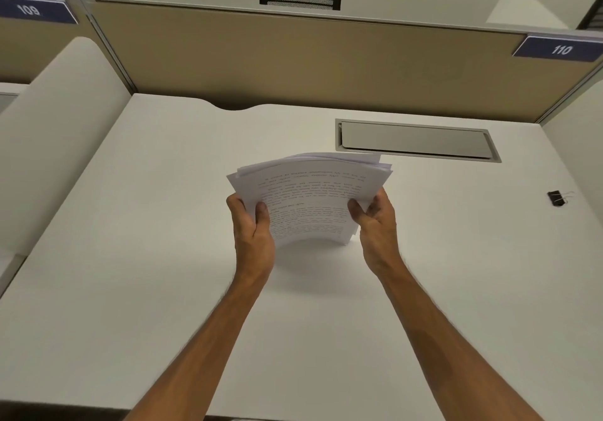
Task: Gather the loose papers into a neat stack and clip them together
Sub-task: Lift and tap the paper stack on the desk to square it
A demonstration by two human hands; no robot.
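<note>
A stack of white printed papers [310,192] stands upright on its lower edge on the white desk [163,225], bowed toward me, with its top edges uneven. My left hand [253,228] grips the stack's left side, thumb on the front sheet. My right hand [375,221] grips the right side the same way. A black binder clip [557,198] with silver handles lies on the desk far to the right, apart from both hands.
A grey cable-tray lid [414,140] is set into the desk behind the papers. A tan partition [293,61] closes the back, with labels 109 and 110. White side dividers stand at left [58,146] and right.
</note>
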